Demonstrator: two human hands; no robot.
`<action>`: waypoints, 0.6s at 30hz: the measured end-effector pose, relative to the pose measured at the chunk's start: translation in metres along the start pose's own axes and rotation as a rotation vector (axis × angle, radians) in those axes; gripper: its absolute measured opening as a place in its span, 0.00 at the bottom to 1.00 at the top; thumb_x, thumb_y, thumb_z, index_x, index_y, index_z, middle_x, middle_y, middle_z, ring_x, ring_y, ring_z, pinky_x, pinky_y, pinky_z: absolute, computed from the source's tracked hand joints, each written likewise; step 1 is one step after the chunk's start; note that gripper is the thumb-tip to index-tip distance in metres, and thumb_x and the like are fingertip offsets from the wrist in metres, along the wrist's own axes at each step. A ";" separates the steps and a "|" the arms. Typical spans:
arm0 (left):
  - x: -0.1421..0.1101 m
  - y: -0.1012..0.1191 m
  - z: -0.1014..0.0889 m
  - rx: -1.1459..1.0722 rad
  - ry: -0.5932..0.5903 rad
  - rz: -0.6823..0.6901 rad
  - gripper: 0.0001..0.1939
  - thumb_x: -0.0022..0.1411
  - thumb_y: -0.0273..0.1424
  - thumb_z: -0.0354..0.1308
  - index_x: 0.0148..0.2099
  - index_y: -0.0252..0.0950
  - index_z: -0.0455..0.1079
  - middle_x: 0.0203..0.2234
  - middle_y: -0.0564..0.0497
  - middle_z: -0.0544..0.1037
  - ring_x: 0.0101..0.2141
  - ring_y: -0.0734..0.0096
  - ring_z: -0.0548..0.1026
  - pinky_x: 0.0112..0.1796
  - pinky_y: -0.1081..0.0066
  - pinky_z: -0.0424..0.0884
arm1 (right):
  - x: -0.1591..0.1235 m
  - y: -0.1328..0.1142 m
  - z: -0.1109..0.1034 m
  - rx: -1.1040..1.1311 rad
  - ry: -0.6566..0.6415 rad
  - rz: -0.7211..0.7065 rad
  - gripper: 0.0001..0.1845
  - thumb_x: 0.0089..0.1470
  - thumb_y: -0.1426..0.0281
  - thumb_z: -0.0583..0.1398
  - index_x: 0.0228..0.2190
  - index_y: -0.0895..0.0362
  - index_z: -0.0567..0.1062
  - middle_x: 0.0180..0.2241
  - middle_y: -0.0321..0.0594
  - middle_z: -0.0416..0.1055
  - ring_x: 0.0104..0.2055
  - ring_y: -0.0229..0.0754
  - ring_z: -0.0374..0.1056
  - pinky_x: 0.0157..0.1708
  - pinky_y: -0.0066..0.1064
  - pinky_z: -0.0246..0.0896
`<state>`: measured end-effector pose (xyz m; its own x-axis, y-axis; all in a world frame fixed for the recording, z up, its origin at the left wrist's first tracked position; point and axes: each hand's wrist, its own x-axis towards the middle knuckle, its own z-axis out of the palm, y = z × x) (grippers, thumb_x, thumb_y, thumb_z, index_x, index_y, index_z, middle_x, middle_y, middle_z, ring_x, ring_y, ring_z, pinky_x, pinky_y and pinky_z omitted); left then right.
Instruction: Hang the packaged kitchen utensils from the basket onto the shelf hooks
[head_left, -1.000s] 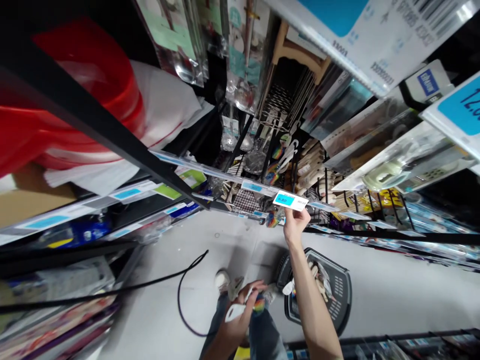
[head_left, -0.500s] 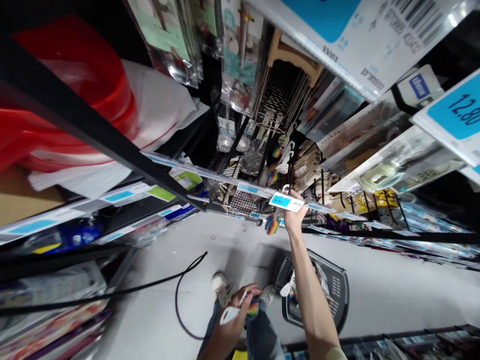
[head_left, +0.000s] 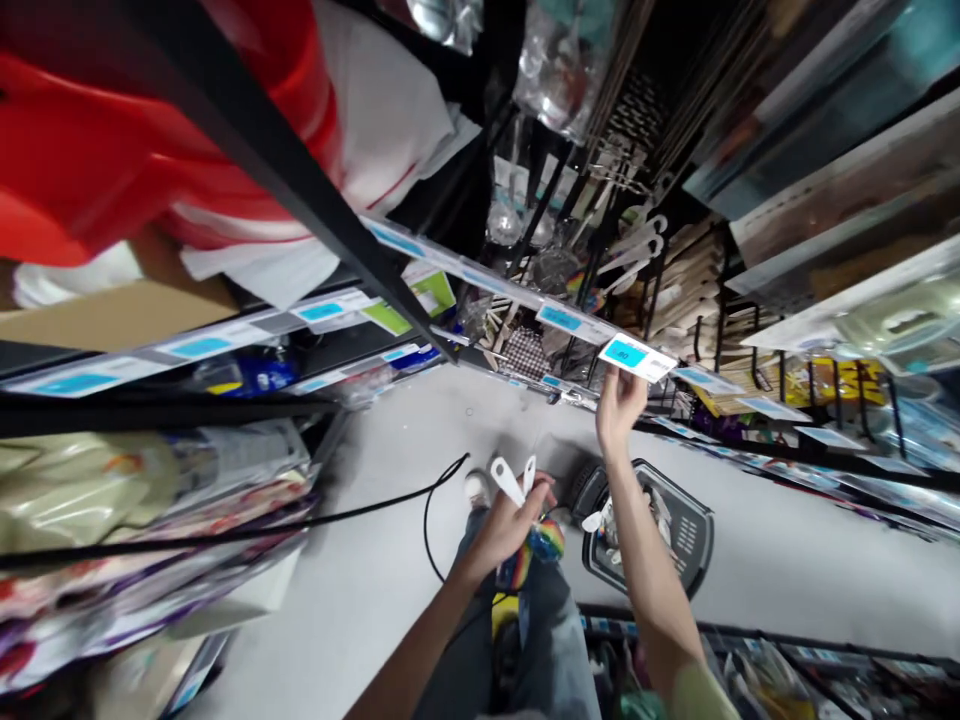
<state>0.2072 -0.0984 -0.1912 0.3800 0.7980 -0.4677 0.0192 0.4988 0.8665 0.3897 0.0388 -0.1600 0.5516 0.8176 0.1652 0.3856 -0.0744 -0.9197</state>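
Note:
My left hand [head_left: 525,512] is closed around white-handled scrubbers [head_left: 508,481] low in front of my legs. Two white handles stick up from the fist, one with a hole at its end, and rainbow-coloured heads [head_left: 547,540] hang below it. My right hand [head_left: 621,405] reaches up to the shelf edge, just under a price tag [head_left: 636,357]. The tag hides its fingertips, so I cannot tell whether it grips anything. Behind the tag, more white handles [head_left: 637,245] hang on a hook, with a rainbow-coloured head [head_left: 586,292] near them.
A dark shopping basket [head_left: 697,545] with goods in it stands on the floor beside my right forearm. Wooden utensils [head_left: 686,290] hang right of the white handles. A black shelf post [head_left: 300,190] and red goods [head_left: 247,100] fill the left. A black cord [head_left: 360,512] crosses the lower left.
The view has shifted, and shelf goods look closer. My left hand has risen with its scrubbers, showing two handles clearly. The rainbow-coloured head beside my right hand is gone from there.

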 end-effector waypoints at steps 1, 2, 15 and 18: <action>0.004 0.001 -0.001 0.005 0.010 0.004 0.17 0.72 0.43 0.50 0.44 0.36 0.73 0.30 0.49 0.79 0.26 0.70 0.72 0.30 0.71 0.71 | -0.032 0.000 -0.010 -0.026 -0.078 -0.021 0.13 0.64 0.63 0.61 0.35 0.59 0.79 0.35 0.41 0.77 0.39 0.41 0.71 0.44 0.32 0.67; 0.008 0.001 -0.003 0.027 0.020 0.016 0.16 0.71 0.42 0.51 0.41 0.37 0.73 0.30 0.49 0.78 0.28 0.69 0.73 0.32 0.70 0.72 | -0.062 -0.001 -0.019 -0.046 -0.195 -0.043 0.11 0.64 0.63 0.61 0.36 0.58 0.79 0.36 0.41 0.76 0.39 0.41 0.71 0.43 0.32 0.67; 0.008 0.007 -0.001 0.318 0.254 0.056 0.08 0.66 0.35 0.52 0.45 0.38 0.66 0.38 0.43 0.77 0.41 0.58 0.78 0.44 0.61 0.74 | -0.151 -0.019 -0.022 -0.039 -0.472 0.067 0.09 0.65 0.65 0.58 0.37 0.54 0.78 0.35 0.40 0.75 0.36 0.42 0.71 0.39 0.33 0.67; 0.004 0.016 -0.002 0.293 0.281 0.072 0.13 0.70 0.39 0.50 0.49 0.37 0.67 0.43 0.40 0.78 0.46 0.57 0.78 0.49 0.60 0.73 | -0.141 -0.005 -0.021 0.154 -0.295 0.231 0.11 0.66 0.60 0.58 0.39 0.54 0.74 0.30 0.36 0.73 0.32 0.40 0.70 0.34 0.30 0.66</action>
<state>0.2076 -0.0863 -0.1798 0.1236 0.9090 -0.3980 0.2798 0.3529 0.8928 0.3252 -0.0880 -0.1711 0.3663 0.9198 -0.1410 0.1486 -0.2074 -0.9669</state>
